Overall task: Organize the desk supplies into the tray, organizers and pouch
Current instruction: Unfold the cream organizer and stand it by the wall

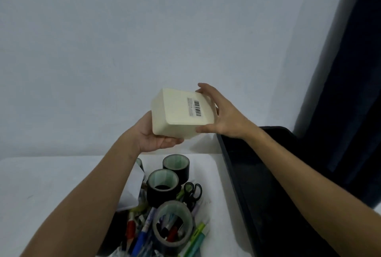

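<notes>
You hold the cream organizer [181,112] aloft, barcoded base tipped toward you; your left hand [156,139] cups its lower corner, your right hand [224,114] clasps its right end; the black tray [247,176] lies below-right, nearer that hand.

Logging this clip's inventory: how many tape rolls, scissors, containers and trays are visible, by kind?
Tape rolls: 3 fully seen, two black, one grey; a possible fourth is mostly hidden behind the left arm.
Black-handled scissors: 1
Cream plastic container, held in both hands: 1
Dark plastic tray: 1
Total: 6, loose pens uncounted.
</notes>
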Demonstrator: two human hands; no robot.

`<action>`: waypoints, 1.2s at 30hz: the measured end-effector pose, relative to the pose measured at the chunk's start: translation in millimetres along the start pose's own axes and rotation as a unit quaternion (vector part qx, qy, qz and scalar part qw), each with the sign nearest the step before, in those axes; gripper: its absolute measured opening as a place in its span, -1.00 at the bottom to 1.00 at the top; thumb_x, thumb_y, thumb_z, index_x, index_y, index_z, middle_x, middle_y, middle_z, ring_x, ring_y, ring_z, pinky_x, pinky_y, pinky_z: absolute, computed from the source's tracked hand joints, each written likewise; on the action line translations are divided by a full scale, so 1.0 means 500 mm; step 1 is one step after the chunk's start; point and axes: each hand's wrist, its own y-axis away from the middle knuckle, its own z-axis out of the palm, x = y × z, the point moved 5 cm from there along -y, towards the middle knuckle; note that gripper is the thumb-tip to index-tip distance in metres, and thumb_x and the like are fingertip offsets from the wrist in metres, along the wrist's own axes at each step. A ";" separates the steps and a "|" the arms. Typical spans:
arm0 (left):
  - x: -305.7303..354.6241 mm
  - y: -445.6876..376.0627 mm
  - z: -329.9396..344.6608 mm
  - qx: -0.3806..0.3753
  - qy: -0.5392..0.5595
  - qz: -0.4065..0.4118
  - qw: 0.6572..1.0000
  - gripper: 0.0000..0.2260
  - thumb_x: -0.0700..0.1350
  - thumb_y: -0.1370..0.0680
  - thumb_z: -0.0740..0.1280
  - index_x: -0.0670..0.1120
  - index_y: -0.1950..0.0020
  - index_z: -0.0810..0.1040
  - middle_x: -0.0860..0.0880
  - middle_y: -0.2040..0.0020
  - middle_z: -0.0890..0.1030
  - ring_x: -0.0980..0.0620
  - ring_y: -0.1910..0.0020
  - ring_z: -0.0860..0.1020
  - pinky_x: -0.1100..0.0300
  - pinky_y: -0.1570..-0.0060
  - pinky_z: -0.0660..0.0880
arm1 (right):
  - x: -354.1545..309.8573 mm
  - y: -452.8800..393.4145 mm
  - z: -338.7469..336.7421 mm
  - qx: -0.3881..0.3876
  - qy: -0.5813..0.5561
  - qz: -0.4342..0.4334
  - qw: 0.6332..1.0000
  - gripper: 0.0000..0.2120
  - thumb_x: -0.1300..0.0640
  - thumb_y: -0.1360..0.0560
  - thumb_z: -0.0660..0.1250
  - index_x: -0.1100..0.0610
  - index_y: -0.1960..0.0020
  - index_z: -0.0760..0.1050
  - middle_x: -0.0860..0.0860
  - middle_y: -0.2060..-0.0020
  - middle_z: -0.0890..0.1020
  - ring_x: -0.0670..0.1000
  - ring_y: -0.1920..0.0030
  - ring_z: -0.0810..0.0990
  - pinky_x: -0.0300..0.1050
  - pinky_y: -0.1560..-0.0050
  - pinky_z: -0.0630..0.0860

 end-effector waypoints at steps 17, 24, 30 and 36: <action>-0.020 -0.093 0.042 0.197 -0.371 0.149 0.895 -0.86 -0.21 -0.49 0.26 -0.12 -0.04 0.42 -0.13 0.08 0.59 -0.15 0.17 0.63 -0.07 0.20 0.63 | 0.220 0.088 -0.003 0.004 0.021 0.257 0.966 -0.59 0.41 -0.46 0.14 0.13 -0.20 0.55 0.09 -0.06 0.60 -0.03 0.11 0.61 -0.29 0.16 0.54; -0.083 -0.161 0.059 0.204 -0.544 0.109 0.807 -0.72 -0.18 -0.55 0.20 -0.21 -0.23 0.27 -0.10 0.04 0.45 0.09 0.33 0.45 0.25 0.53 0.38 | 0.235 0.097 0.042 0.009 0.025 0.332 0.943 -0.67 -0.06 -0.54 0.25 0.20 0.00 0.60 0.08 0.18 0.64 -0.03 0.20 0.60 -0.15 0.28 0.59; -0.116 -0.200 0.041 0.203 -0.536 0.060 0.817 -0.69 -0.24 -0.55 0.16 -0.22 -0.28 0.24 -0.15 0.00 0.48 -0.04 0.43 0.56 0.23 0.59 0.43 | 0.282 0.082 0.070 0.009 0.182 0.321 0.929 -0.81 0.19 -0.48 0.35 0.17 -0.07 0.61 0.04 -0.01 0.63 0.01 0.03 0.61 -0.10 -0.03 0.58; -0.126 -0.229 0.008 0.212 -0.596 0.082 0.770 -0.77 -0.21 -0.53 0.21 -0.23 -0.16 0.34 -0.18 0.00 0.50 -0.03 0.25 0.47 0.19 0.43 0.36 | 0.312 0.067 0.105 0.011 0.279 0.334 0.900 -0.81 0.08 -0.45 0.43 0.17 0.01 0.61 0.09 0.05 0.62 0.09 0.00 0.58 0.00 0.00 0.58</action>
